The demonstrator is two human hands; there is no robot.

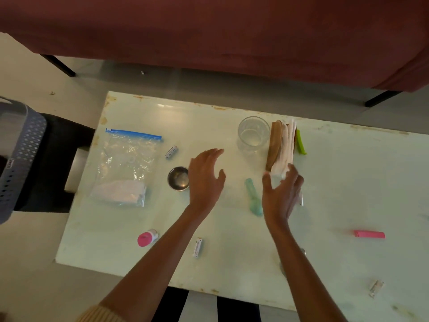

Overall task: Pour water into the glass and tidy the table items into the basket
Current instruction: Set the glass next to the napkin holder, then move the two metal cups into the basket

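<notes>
Two hands hover over the white table (348, 182). The left hand (205, 180) has its fingers (214, 154) spread and straight, holding nothing, its edge just beside a small steel bowl (178, 178). The right hand (282, 196) has its fingers (294, 174) and thumb fanned and slightly curved at the near end of a wooden napkin holder (275, 145) stuffed with white napkins (286, 145). Something pale shows between thumb and fingers, and I cannot tell whether the hand grips it or only touches it.

Between the two hands lies a teal plastic spoon (254, 198). The clear glass (253, 134) stands upright at the far middle of the table, right against the holder's left side. A green clip (301, 142) lies along the holder's other side.

Farther left are a battery (171, 152) and a zip bag (125, 168) with a blue seal and something white inside. Near the front edge lie a pink-capped bottle (147, 238) on its side and a small white packet (198, 247). A pink clip (369, 234) lies well to the right.

The grey perforated basket (21, 154) sits off the table's left end, and a maroon sofa (209, 31) stands beyond the table.
</notes>
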